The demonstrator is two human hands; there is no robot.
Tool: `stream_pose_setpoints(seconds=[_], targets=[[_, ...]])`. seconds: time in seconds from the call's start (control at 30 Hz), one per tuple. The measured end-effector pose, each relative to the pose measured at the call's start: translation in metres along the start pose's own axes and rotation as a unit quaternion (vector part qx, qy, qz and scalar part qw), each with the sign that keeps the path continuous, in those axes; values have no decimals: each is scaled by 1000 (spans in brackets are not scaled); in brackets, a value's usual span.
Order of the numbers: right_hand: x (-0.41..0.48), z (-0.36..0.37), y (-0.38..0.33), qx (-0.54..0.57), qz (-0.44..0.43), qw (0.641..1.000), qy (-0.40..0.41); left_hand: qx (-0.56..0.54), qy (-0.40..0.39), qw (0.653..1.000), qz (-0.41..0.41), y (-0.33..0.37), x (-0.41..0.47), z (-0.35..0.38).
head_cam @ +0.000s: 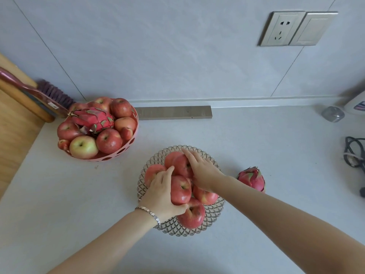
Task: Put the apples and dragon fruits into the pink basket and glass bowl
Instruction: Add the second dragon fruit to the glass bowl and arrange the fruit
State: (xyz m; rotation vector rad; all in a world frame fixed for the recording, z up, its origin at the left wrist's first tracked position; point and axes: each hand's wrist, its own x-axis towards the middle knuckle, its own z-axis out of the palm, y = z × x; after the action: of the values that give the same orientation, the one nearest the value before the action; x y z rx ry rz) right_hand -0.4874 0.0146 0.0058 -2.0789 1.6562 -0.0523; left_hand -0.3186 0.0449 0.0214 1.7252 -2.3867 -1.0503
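Both hands in glass bowl (212,216), centre of worktop (79,194). Left hand (163,191) wrapped around middle apple (180,191), thumb under it. Right hand (200,172) flat, fingers spread on top of far apple (182,165), not clenched. Several apples piled in bowl. Pink basket (129,147) far left, full: apples plus dragon fruit (93,119) on top. Second dragon fruit (251,178) on worktop just right of bowl.

White counter (256,147), pink basket (126,151), glass bowl (213,216), dragon fruit (251,179)
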Motion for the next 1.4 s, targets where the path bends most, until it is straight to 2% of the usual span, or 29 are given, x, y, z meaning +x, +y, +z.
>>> stream_pose_setpoints(seconds=[0.1,0.2,0.33,0.4,0.5,0.57,0.63,0.73,0.8,0.93,1.07,1.23,1.4], targets=[[-3,-3,0,45,26,999,-12,-15,5,1000,-9,3,1,-3],[-9,-8,7,87,57,995,3,12,44,999,22,11,6,-9],[-38,-26,37,87,185,974,103,83,29,992,94,17,15,-15],[-55,-27,59,81,296,941,143,110,-2,990,89,18,20,-15],[-78,-13,84,137,453,876,91,81,-21,995,63,19,26,-15],[-88,2,88,197,482,851,66,20,-16,999,41,21,31,-17],[-92,12,90,243,491,831,98,-10,-7,1000,22,23,39,-20],[-90,17,91,351,504,774,153,-10,0,1000,-21,25,51,-23],[-89,17,91,391,501,752,177,-22,-11,999,-43,27,58,-23],[-95,3,76,403,465,755,228,-43,-3,998,-53,31,64,-21],[-97,-11,53,403,380,789,265,-141,33,988,-48,31,62,-15],[-81,-7,19,448,298,819,197,-207,119,968,-79,29,61,-15],[-64,0,-6,409,253,868,121,-178,151,966,-113,17,55,-26]])
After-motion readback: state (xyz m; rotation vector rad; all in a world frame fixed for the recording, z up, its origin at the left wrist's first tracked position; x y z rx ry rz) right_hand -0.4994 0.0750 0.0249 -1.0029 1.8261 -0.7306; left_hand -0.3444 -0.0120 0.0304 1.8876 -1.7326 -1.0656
